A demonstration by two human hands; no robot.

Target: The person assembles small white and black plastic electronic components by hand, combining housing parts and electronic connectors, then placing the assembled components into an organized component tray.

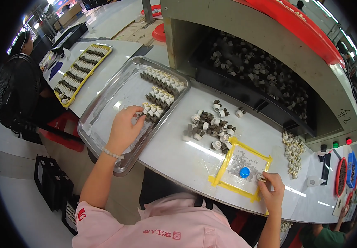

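My left hand [124, 127] reaches into a shallow metal tray [104, 105]. Its thumb and fingers close around a small white-and-dark part at the near end of the shortest row. Three rows of these white-and-dark parts [159, 96] stand along the tray's right side. At the right, my right hand [272, 191] pinches a small whitish part [261, 177], partly hidden by the fingertips, at the edge of a yellow-taped square [237, 184]. Inside the square is a blue round cap [244, 172] among grey spots. A loose pile of white-and-dark parts [211, 126] lies between my hands.
Behind the pile, a black bin [236, 84] full of similar parts sits inside a beige housing [335, 95]. Small cream pieces [293, 153] are heaped at the right. A filled yellow tray [83, 74], a black fan [17, 91] and another person [27, 43] are at the left.
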